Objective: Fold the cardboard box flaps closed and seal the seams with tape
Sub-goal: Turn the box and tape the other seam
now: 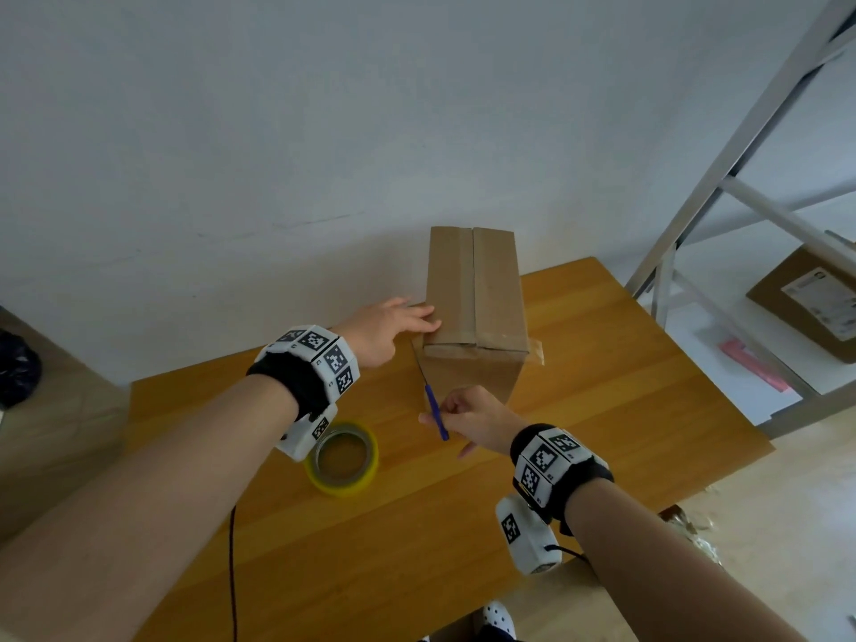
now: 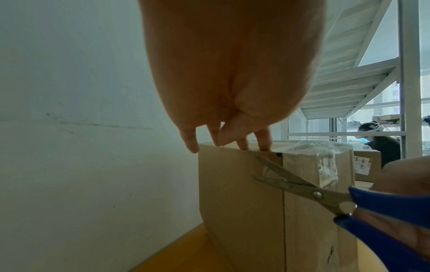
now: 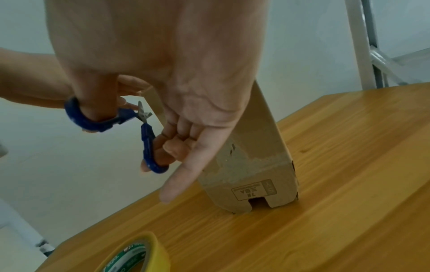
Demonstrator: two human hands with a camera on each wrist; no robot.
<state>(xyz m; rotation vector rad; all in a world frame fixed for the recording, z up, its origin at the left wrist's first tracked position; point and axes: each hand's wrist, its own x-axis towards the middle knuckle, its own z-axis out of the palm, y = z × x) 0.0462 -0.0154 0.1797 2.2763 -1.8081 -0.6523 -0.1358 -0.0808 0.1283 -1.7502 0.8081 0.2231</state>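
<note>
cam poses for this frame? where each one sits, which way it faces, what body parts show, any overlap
Head: looks down at box on table; both forearms, left hand, right hand.
Left wrist: faces along fingers on the box edge; scissors at right.
Right wrist: palm, tape roll below.
All three share box and scissors.

The box (image 1: 475, 298) is plain brown cardboard, matt, with a rougher torn patch low on one side in the right wrist view. The tape strip (image 2: 323, 165) over its top edge is clear, shiny and wrinkly. The scissors (image 2: 309, 191) have dull grey metal blades, a bit scuffed, and glossy blue plastic handles. The table (image 1: 602, 400) is smooth orange-yellow wood with a light sheen. The tape roll (image 1: 343, 458) at lower centre looks like glossy yellow plastic. Upper right, the shelf frame (image 1: 741, 145) is pale painted metal.
</note>
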